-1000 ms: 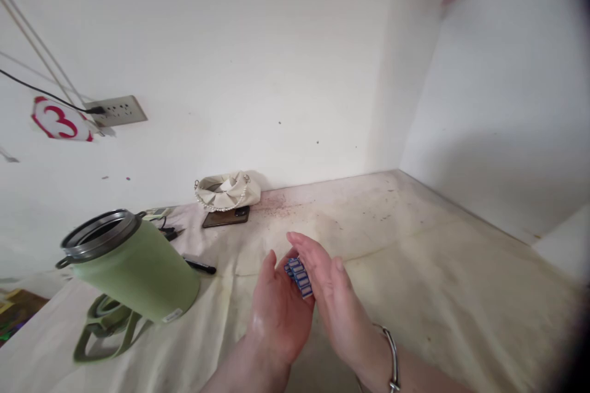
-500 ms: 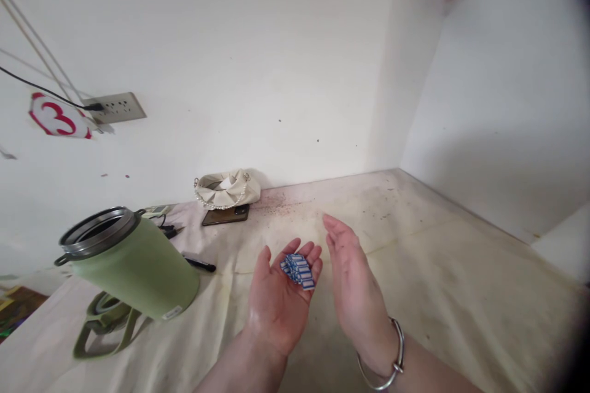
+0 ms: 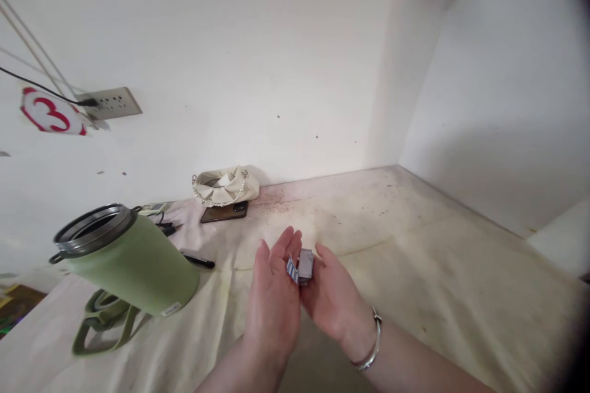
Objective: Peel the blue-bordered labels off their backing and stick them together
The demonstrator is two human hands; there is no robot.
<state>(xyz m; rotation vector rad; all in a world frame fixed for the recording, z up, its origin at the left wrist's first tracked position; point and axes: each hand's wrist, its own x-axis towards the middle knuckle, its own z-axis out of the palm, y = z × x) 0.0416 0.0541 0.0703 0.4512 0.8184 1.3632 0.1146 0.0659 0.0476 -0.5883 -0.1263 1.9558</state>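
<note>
My left hand (image 3: 274, 298) and my right hand (image 3: 334, 301) meet side by side, tilted towards each other, with fingers stretched out. Between the palms lies a small pile of flat rectangular cards (image 3: 306, 265); the uppermost ones show a pale grey face. Against my left fingers leans a strip of blue-and-white cards (image 3: 292, 270). The lower part of the pile is hidden by the hands. Around my right wrist is a silver bracelet (image 3: 372, 344).
On the left stands a green tumbler (image 3: 138, 264) with its top open, beside a green lid with a handle (image 3: 104, 322). Behind are a black pen (image 3: 199, 259), a phone (image 3: 224, 214) and a cream handbag (image 3: 225, 187). A wall socket (image 3: 115, 103) holds a plug.
My right hand has moved left and turned palm up against my left hand. My left hand has tilted, and the cards have shifted to between both palms, now showing grey faces.
</note>
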